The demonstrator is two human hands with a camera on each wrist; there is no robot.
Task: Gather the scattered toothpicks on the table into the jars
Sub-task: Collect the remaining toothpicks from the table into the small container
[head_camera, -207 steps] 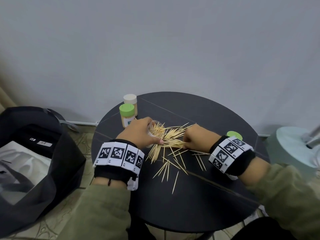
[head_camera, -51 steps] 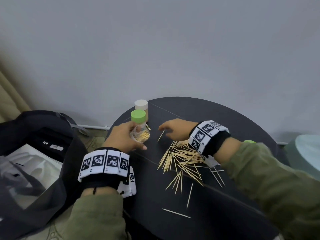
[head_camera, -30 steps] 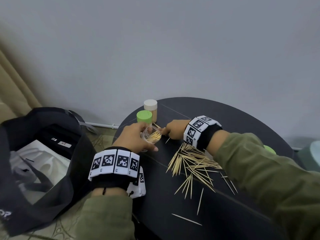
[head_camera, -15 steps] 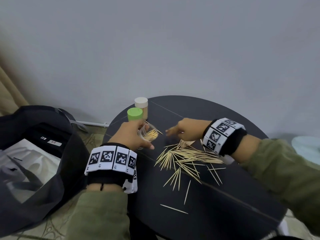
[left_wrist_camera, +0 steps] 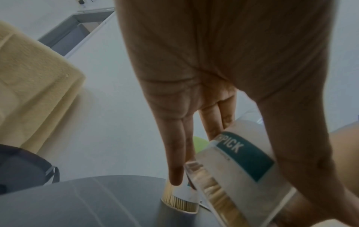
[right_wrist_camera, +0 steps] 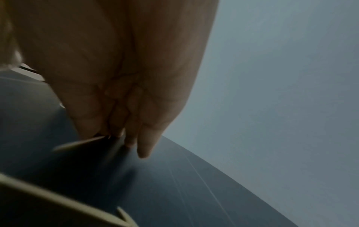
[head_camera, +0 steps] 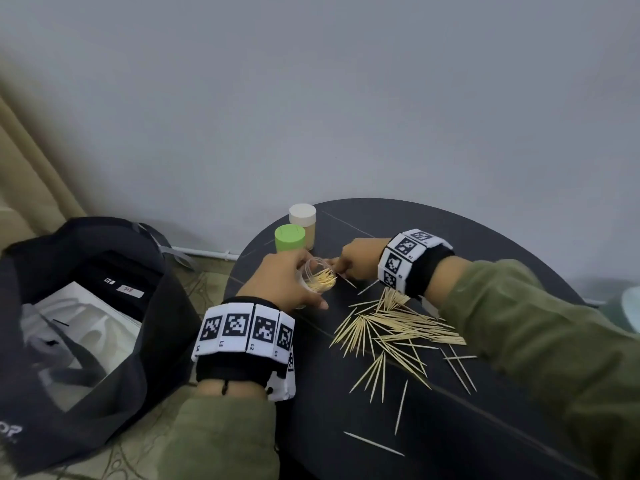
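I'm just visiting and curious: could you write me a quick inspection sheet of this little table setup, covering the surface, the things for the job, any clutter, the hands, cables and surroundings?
Surface: round dark table, seam lines across it.
Job's things: loose toothpicks heaped at the middle, a few strays nearer the front edge; open clear jar, tilted, partly filled; green-lidded jar and white-lidded jar upright at the back left.
Clutter: nothing seen on the table.
Hands: left hand grips the open jar; right hand pinches a toothpick beside the jar's mouth.
Cables: nothing seen.
Surroundings: black bag on the floor to the left, holding something white; plain grey wall; beige curtain far left.
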